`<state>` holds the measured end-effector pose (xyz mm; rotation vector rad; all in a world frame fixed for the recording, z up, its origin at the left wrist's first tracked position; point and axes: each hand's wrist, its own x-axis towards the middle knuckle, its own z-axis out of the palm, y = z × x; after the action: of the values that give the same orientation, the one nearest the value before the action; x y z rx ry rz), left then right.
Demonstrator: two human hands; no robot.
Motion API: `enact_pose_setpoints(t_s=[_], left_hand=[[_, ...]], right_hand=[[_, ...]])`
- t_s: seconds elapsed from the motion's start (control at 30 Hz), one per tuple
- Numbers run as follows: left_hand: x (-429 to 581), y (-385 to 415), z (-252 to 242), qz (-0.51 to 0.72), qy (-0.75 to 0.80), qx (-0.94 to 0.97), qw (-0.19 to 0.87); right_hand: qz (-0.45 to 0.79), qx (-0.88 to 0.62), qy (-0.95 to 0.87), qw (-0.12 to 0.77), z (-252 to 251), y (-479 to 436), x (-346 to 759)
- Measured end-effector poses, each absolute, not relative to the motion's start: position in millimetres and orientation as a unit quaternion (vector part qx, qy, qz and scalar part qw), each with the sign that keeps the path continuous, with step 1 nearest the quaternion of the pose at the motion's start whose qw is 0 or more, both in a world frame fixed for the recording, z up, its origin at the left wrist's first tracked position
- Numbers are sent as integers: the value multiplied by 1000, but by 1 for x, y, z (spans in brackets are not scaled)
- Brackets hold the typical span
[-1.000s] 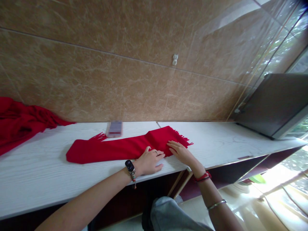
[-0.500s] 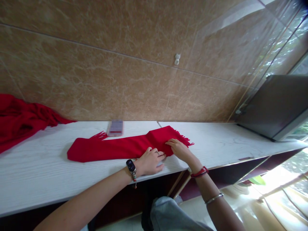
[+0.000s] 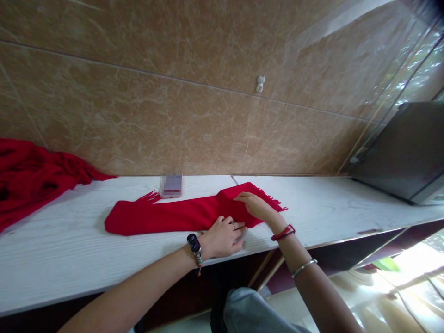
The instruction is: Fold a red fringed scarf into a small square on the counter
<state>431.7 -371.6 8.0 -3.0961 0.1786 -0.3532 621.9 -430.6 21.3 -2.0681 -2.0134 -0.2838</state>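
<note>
A red scarf (image 3: 166, 216), folded into a long strip, lies flat on a white wood-grain counter (image 3: 145, 252). Its fringe shows at the right end, and more strands stick out behind its left part. My left hand (image 3: 224, 237) rests at the scarf's near edge, fingers stretched out, a ring on one of them. Farther in, my right hand (image 3: 255, 206) lies over the wider right part, fingers extended on the cloth. Neither hand grips the fabric. Both palms face down and hide some of the scarf.
Behind the scarf lies a phone-like item (image 3: 172, 186), partly blurred, by the wall. A bunched red cloth (image 3: 41, 180) occupies the counter's left end. At the far right stands a dark grey boxy object (image 3: 402, 152). A small white cat-shaped hook (image 3: 260, 83) is on the tiled wall.
My right hand has slid left and away from me across the scarf. The left hand has stayed at the near edge. The whole view has shifted a little.
</note>
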Motion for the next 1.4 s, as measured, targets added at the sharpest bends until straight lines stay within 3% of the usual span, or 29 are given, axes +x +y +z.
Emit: enact_pose_setpoints(t_s=[0.2, 0.43, 0.63, 1.0, 1.23, 1.4], left_hand=[[429, -373, 6, -78, 27, -996, -32], [425, -375, 4, -46, 5, -994, -102], [425, -378, 1, -45, -11, -993, -107], [424, -380, 4, -37, -18, -992, -120], [424, -380, 2, -49, -19, -991, -124], [423, -381, 4, -46, -25, -988, -148]], right_hand=[[-40, -678, -727, 98, 30, -430, 621], [-86, -686, -718, 79, 19, -400, 630], [-64, -637, -758, 125, 30, -397, 634], [1, -704, -709, 42, 5, -357, 664], [-87, -721, -677, 118, 11, -369, 689], [-54, -708, -701, 67, -4, -394, 693]])
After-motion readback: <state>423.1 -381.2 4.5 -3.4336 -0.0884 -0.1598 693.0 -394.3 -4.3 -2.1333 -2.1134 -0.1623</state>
